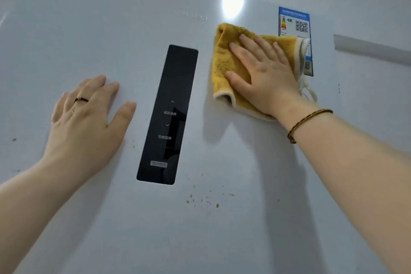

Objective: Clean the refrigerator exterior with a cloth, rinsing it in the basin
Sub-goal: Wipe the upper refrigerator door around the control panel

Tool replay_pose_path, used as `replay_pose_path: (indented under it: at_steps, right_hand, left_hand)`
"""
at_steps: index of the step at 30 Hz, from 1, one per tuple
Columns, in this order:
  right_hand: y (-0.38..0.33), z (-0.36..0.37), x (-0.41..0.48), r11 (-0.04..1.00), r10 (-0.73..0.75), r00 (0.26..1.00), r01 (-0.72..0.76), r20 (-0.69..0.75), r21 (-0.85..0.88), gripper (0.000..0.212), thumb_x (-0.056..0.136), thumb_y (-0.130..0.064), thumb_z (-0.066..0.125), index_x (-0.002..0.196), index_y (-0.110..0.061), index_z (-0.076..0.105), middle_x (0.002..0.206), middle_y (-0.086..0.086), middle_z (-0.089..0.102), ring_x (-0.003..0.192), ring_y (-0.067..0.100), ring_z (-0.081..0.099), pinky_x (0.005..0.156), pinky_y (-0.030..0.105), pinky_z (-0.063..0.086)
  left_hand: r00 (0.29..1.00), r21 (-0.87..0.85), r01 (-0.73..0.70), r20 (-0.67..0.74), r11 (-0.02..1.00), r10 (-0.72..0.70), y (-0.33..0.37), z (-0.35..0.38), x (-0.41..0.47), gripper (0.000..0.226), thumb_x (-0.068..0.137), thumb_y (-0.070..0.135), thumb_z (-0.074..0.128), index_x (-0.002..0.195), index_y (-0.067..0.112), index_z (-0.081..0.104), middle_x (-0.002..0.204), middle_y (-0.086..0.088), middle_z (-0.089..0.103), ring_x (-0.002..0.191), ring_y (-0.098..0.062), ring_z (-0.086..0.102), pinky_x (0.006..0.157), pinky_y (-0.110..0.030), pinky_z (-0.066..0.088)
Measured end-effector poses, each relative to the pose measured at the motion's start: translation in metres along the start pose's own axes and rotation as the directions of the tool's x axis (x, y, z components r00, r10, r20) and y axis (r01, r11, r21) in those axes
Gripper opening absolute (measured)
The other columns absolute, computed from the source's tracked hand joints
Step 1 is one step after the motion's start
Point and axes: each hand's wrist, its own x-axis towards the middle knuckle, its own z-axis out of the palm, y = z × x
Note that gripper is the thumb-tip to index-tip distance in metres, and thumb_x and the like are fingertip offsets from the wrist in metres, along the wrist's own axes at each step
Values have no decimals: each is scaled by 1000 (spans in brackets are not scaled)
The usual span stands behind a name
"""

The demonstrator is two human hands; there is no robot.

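Observation:
The white refrigerator door (pixel 111 29) fills the view. A yellow cloth (pixel 224 60) with a pale trim lies flat against the door's upper right. My right hand (pixel 264 73) presses on it with the fingers spread, covering most of the cloth. My left hand (pixel 86 118), wearing a ring, rests flat on the bare door to the left of the black control panel (pixel 169 115) and holds nothing. The basin is out of view.
Small yellowish specks (pixel 206 200) dot the door below and to the right of the panel. A blue energy label (pixel 294 24) is stuck just right of the cloth, partly behind it. The door's right edge meets a white wall with a ledge (pixel 373 49).

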Motion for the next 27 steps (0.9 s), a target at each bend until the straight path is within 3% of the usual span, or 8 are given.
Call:
replay_pose_path:
  at_steps: [4,8,10,12,14,17,23,27]
  right_hand:
    - [-15,6,-32,1000,2,1000,-2,11,2,71,83,-62,11,147,-30,10,157,-4,1,144,18,-4,112,34,-12]
    - [-12,17,-79,894,-447,889,447,-95,-29,65,81,-53,30,135,-20,41,143,8,42,135,28,28,109,41,10]
    - [11,17,-72,843,-537,838,529,-96,-98,62,80,-52,35,132,-18,46,138,9,49,130,28,37,107,41,15]
    - [35,8,-52,908,-414,908,407,-67,-102,70,77,-56,28,135,-20,45,142,8,43,133,28,37,107,35,11]
    - [52,-3,-34,994,-103,994,102,-26,-41,78,76,-63,15,144,-28,26,154,-2,20,142,20,15,110,31,-1]
    - [52,-3,-39,986,161,986,-162,34,31,67,88,-61,17,147,-31,10,156,-6,0,143,17,-5,113,36,-10]
    - [49,13,-83,928,-373,923,368,-97,-61,69,78,-56,28,134,-20,47,141,7,45,131,30,39,105,36,11]
    - [97,-2,-35,996,-83,996,84,7,-21,81,73,-67,9,146,-33,17,156,-8,9,143,15,3,112,31,-7]
  left_hand:
    - [991,-16,-106,-78,994,104,3,13,-33,70,80,55,23,129,11,47,144,-10,37,135,-18,17,109,-17,-8]
    - [974,-56,-221,-55,974,218,15,15,-74,56,91,57,20,121,16,45,136,-4,38,132,-18,22,111,-15,-5]
    - [952,-66,-304,-43,950,302,24,19,-94,54,93,55,18,120,17,45,134,-1,38,133,-13,21,114,-22,1]
    - [931,-70,-365,-39,928,363,34,25,-106,51,94,53,19,118,16,46,132,-1,40,137,-6,19,115,-25,5]
    - [928,-63,-373,-33,926,371,40,33,-111,50,94,52,19,117,16,46,131,-1,41,138,3,12,115,-25,6]
    - [942,-52,-337,-26,940,336,42,44,-115,51,94,52,20,119,15,44,130,-4,40,138,6,8,115,-23,7]
    - [950,35,-303,-64,953,304,47,51,-117,56,94,53,19,120,11,44,131,-6,38,134,-13,18,114,-20,3]
    - [946,52,-308,-90,950,311,50,52,-113,56,93,54,19,119,12,44,131,-6,38,136,-7,16,114,-20,2]
